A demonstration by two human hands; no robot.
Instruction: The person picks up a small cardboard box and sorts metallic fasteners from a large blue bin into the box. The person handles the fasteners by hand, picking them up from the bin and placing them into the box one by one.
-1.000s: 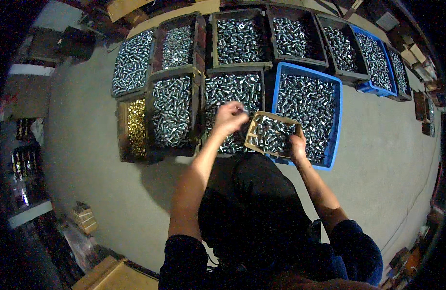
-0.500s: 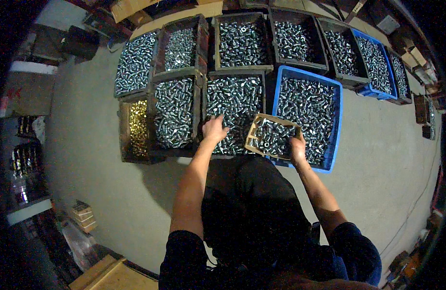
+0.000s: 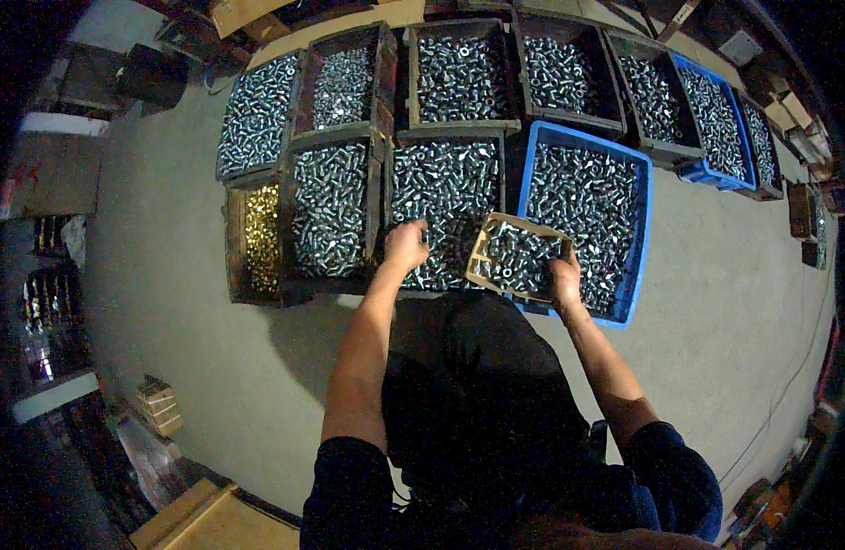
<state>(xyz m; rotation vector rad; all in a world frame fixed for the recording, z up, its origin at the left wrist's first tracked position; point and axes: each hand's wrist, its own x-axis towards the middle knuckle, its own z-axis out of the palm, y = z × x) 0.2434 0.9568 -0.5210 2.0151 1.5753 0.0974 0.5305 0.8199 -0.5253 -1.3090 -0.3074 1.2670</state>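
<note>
My left hand (image 3: 407,246) reaches into the near middle wooden bin (image 3: 448,133), heaped with small silvery metal fittings (image 3: 445,174). Its fingers are curled together at the surface of the heap; anything between them is too small to make out. With my right hand (image 3: 565,275) I grip the right end of a shallow cardboard box (image 3: 531,225), thumb over its rim. Similar silvery fittings (image 3: 519,257) lie inside it. The box sits tilted across the near left corner of a blue plastic crate (image 3: 642,229), which holds more fittings.
Left of the middle bin stand another bin of silvery pieces (image 3: 329,211) and a narrow bin of brass-coloured pieces (image 3: 262,238). Behind runs a row of filled bins (image 3: 461,78), with a second blue crate (image 3: 713,124) at far right. Small stacked boxes (image 3: 159,407) sit on the floor at left.
My left hand's fingers have drawn together from a more spread pose over the fittings. My right hand and the cardboard box have hardly moved.
</note>
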